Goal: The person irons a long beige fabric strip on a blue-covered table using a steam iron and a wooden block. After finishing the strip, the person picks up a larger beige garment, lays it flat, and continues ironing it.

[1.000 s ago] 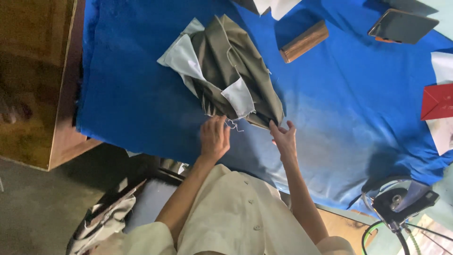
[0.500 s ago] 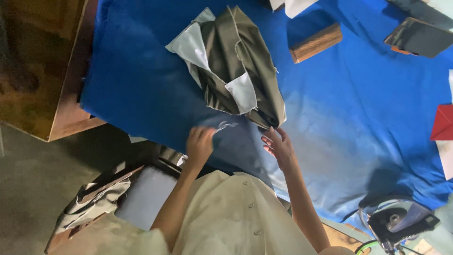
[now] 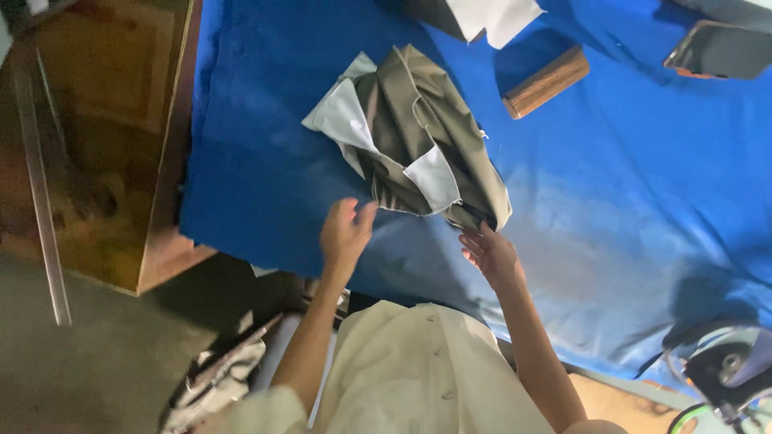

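A crumpled olive garment (image 3: 418, 137) with pale grey lining patches lies on the blue cloth (image 3: 265, 177) that covers the table. My left hand (image 3: 346, 233) hovers just below the garment's lower left edge, fingers spread and holding nothing. My right hand (image 3: 489, 253) reaches up to the garment's lower right corner. Its fingertips are at the hem, and no firm grip shows. Both forearms rise from my cream shirt at the bottom of the view.
A wooden block (image 3: 547, 80) and a dark phone (image 3: 716, 48) lie on the far side of the blue cloth. White fabric (image 3: 490, 16) sits at the top edge. An iron (image 3: 724, 370) stands at the lower right. A wooden cabinet (image 3: 104, 120) is on the left, with a bag (image 3: 217, 378) on the floor.
Both hands drew back from the garment's lower edge, then came forward again. The right hand is now back at the garment's corner. The view has shifted right.
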